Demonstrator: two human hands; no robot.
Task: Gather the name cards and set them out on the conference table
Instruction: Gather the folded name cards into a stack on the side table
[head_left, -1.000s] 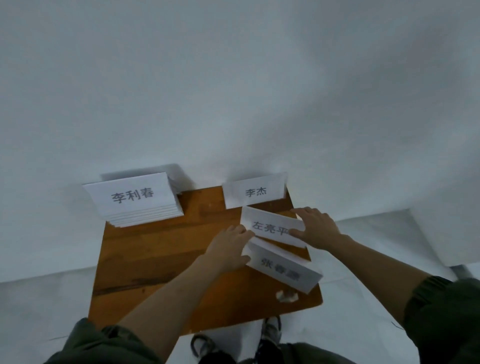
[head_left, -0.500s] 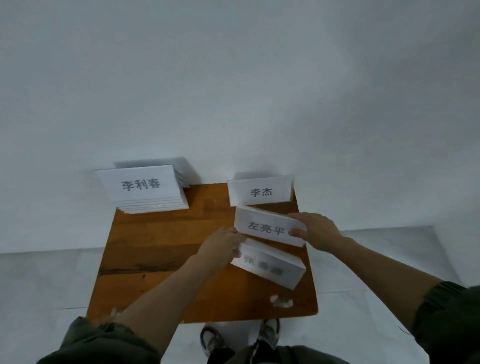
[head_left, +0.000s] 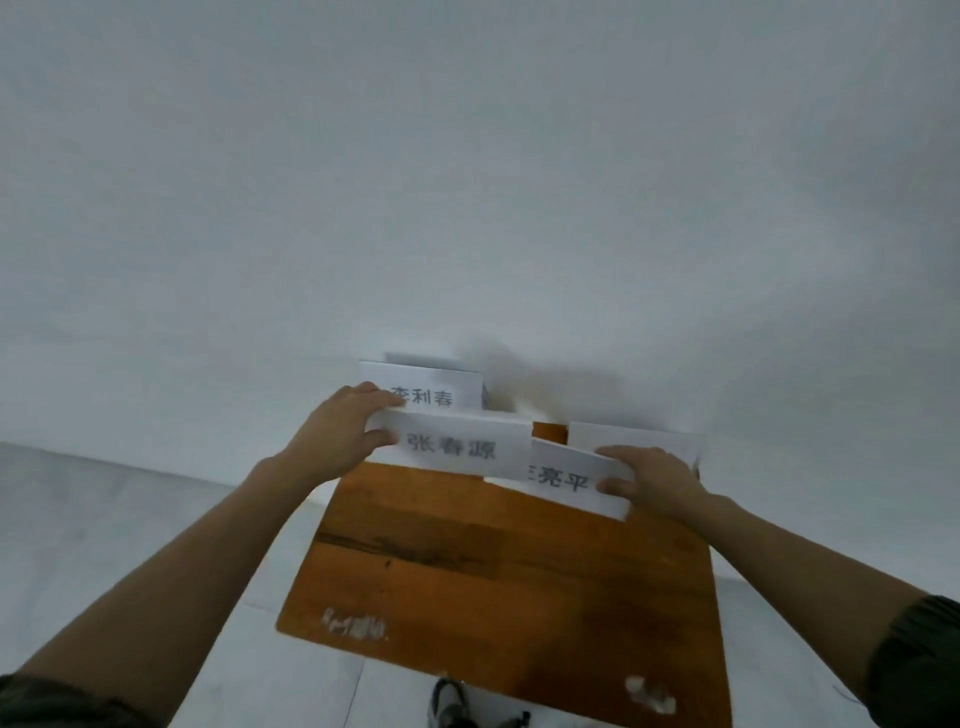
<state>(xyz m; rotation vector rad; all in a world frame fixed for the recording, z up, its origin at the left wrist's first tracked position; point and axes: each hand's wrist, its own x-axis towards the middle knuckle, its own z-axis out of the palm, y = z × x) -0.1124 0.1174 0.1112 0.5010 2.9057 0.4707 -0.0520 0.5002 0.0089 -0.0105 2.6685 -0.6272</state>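
Since the earlier frame both front name cards have risen off the tabletop (head_left: 493, 571) and travelled left. Left hand (head_left: 337, 441) pinches the 张春源 card (head_left: 457, 447) by its end, just before the rear stack (head_left: 431, 387); right hand (head_left: 654, 483) grips the 亮平 card (head_left: 566, 480), fingers (head_left: 623, 453) curled over it. Step: gathering. Next, probably, squaring both onto the stack.

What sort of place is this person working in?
Probably a plain office or store room, though little shows. A bare white wall rises behind a small wooden table on a pale tiled floor, and the left hand and right hand grip printed name cards, which suggests meeting preparation.
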